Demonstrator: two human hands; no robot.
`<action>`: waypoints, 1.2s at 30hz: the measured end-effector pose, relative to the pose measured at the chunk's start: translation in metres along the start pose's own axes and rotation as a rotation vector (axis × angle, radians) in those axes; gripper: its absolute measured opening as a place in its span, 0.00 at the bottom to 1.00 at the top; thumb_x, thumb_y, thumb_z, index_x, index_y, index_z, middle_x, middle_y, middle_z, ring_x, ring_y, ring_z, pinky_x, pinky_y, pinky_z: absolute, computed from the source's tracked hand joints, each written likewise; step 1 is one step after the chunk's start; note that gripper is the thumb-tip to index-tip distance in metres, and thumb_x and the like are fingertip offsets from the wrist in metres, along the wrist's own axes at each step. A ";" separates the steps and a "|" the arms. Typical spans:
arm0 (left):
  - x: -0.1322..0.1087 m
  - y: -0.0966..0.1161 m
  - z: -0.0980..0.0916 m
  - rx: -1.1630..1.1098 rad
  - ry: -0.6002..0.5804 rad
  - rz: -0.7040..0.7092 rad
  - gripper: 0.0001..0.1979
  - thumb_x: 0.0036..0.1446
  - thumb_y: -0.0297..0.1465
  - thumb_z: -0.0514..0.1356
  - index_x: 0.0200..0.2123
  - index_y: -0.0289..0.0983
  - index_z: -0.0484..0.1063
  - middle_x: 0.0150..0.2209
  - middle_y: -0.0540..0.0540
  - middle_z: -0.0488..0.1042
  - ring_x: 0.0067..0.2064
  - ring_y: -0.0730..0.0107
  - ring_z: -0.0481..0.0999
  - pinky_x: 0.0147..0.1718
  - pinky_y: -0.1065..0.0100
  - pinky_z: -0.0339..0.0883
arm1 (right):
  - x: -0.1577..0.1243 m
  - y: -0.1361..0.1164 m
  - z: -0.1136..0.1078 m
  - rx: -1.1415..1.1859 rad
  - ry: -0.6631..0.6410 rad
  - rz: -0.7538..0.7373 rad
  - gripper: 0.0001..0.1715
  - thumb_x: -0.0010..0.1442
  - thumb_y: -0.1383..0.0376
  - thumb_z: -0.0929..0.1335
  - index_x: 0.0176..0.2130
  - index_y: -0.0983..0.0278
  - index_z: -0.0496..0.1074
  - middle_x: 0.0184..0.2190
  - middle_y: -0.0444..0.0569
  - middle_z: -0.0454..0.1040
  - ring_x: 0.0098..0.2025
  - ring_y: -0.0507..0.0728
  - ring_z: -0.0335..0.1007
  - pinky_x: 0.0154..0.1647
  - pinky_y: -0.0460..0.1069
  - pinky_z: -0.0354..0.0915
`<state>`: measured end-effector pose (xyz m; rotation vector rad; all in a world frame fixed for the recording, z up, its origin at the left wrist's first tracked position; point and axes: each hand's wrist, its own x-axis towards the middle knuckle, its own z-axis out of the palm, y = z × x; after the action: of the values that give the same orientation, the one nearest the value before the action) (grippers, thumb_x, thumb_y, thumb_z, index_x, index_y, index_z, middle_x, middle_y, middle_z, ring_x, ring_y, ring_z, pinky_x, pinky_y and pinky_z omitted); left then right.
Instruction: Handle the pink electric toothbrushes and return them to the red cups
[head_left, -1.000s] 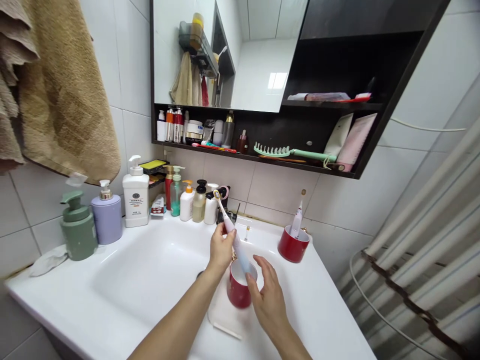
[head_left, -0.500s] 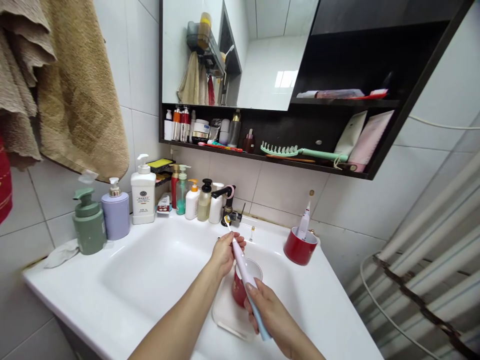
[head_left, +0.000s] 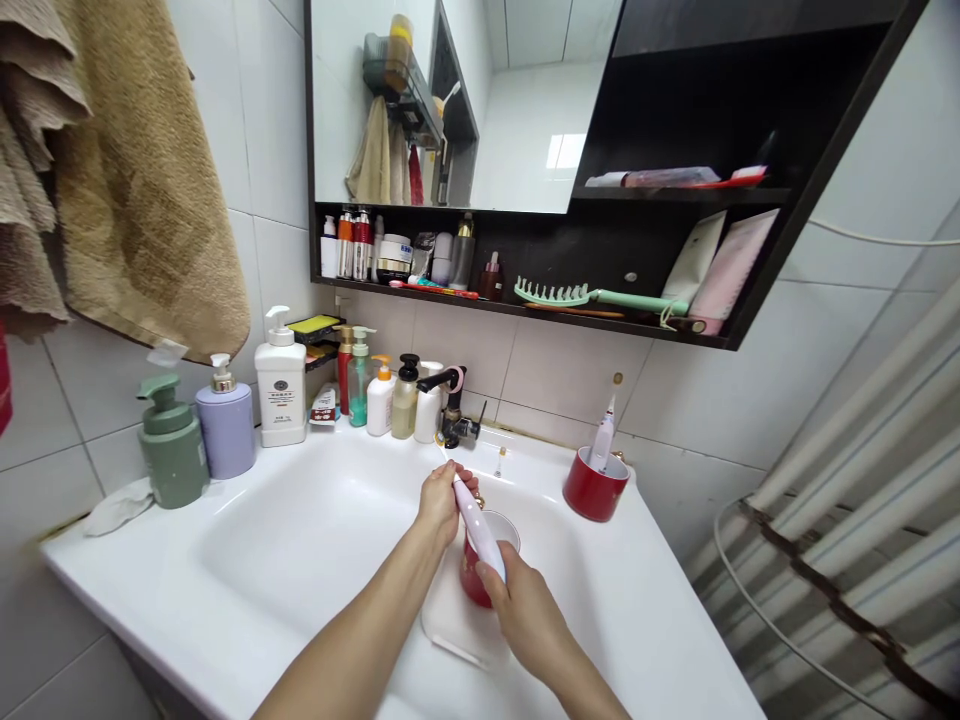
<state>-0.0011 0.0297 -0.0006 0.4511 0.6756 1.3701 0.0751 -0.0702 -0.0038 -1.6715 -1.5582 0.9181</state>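
Note:
An electric toothbrush point(head_left: 475, 522) with a pale pink body slants over the sink, its head pointing away from me towards the faucet. My right hand point(head_left: 525, 610) is wrapped round the lower handle and covers its bottom end. At the neck, my left hand point(head_left: 441, 502) has its fingers curled and touching the brush just below the head. Under the toothbrush a red cup point(head_left: 474, 585) with a white inside stands on a white tray-like piece point(head_left: 450, 625) in the white sink point(head_left: 300, 545). My hands partly hide the cup.
Beyond the hands is a black faucet point(head_left: 454, 405). A red holder point(head_left: 596, 490) with another toothbrush stands on the right rim. Several pump bottles, among them a purple bottle point(head_left: 227, 430), line the back left. A dark cabinet shelf point(head_left: 555, 312) overhangs the sink.
My right hand has turned and moved slightly up the handle, hiding its blue end. The brush head has shifted left and away, and my left fingers have closed in on the neck.

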 end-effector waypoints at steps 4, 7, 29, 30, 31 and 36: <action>0.004 0.001 -0.003 -0.026 0.007 0.001 0.07 0.48 0.26 0.49 0.20 0.34 0.57 0.14 0.54 0.60 0.16 0.81 0.64 0.22 0.74 0.61 | -0.001 -0.002 0.003 0.286 -0.211 0.149 0.13 0.51 0.55 0.53 0.26 0.63 0.52 0.16 0.37 0.54 0.13 0.44 0.48 0.13 0.41 0.47; 0.008 0.002 -0.004 -0.023 0.032 0.009 0.07 0.48 0.26 0.49 0.20 0.34 0.57 0.14 0.53 0.61 0.17 0.80 0.64 0.22 0.74 0.61 | 0.000 -0.001 0.006 0.176 -0.109 0.061 0.11 0.50 0.57 0.55 0.25 0.63 0.53 0.16 0.37 0.54 0.13 0.45 0.49 0.14 0.41 0.48; 0.036 -0.002 -0.009 0.419 0.073 -0.067 0.08 0.48 0.26 0.49 0.19 0.34 0.56 0.15 0.52 0.62 0.14 0.84 0.58 0.18 0.76 0.59 | -0.016 -0.003 0.002 -0.047 -0.098 -0.083 0.14 0.52 0.57 0.53 0.30 0.63 0.58 0.18 0.41 0.60 0.17 0.48 0.55 0.19 0.44 0.54; 0.039 -0.009 -0.004 0.473 0.054 -0.085 0.07 0.46 0.26 0.51 0.18 0.34 0.57 0.15 0.51 0.63 0.13 0.83 0.58 0.17 0.75 0.58 | -0.016 -0.003 0.001 -0.073 -0.067 -0.098 0.15 0.52 0.56 0.53 0.30 0.63 0.58 0.19 0.42 0.61 0.18 0.49 0.56 0.20 0.44 0.54; 0.043 -0.016 0.001 0.516 0.046 -0.090 0.07 0.45 0.25 0.52 0.17 0.34 0.57 0.14 0.51 0.63 0.13 0.82 0.58 0.16 0.75 0.57 | -0.016 -0.004 -0.001 -0.095 -0.036 -0.108 0.15 0.52 0.56 0.53 0.29 0.63 0.59 0.20 0.43 0.62 0.19 0.49 0.57 0.21 0.44 0.54; 0.080 -0.037 0.020 0.793 0.107 -0.031 0.09 0.41 0.25 0.53 0.14 0.35 0.57 0.11 0.52 0.59 0.17 0.73 0.64 0.18 0.71 0.57 | -0.017 -0.009 -0.012 -0.152 0.055 -0.162 0.16 0.51 0.56 0.54 0.34 0.63 0.61 0.23 0.45 0.65 0.24 0.52 0.60 0.23 0.44 0.54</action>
<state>0.0448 0.1039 -0.0241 0.9894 1.3108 1.0589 0.0796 -0.0867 0.0105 -1.6304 -1.7337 0.6801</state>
